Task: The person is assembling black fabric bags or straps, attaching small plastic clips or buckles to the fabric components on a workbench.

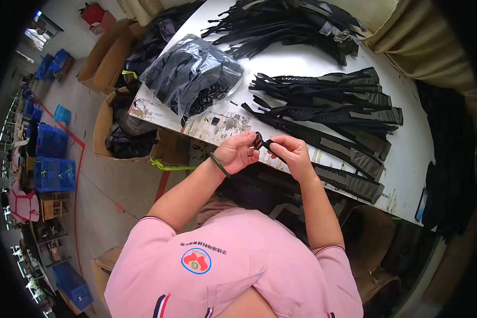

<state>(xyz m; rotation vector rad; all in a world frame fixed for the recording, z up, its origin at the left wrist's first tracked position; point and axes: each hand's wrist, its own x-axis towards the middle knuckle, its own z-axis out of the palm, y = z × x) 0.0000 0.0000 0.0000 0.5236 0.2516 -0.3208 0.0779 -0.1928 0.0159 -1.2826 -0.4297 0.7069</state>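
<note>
Close to the table's front edge, my left hand (236, 152) pinches a small black buckle (258, 140) between thumb and fingers. My right hand (293, 155) grips the narrow end of a black strap (268, 144), right beside the buckle. Whether the strap passes through the buckle is too small to tell. Part of the strap is hidden by my right fingers, and black mesh material (254, 185) hangs below my hands. Several black mesh straps with grey patches (350, 114) lie fanned out on the white table (408, 175), just beyond my right hand.
A clear plastic bag (191, 77) of black parts lies at the table's left. Another heap of black straps (286, 26) covers the far side. Cardboard boxes (103, 124) with dark material stand left of the table. Dark fabric (445, 159) hangs at the right edge.
</note>
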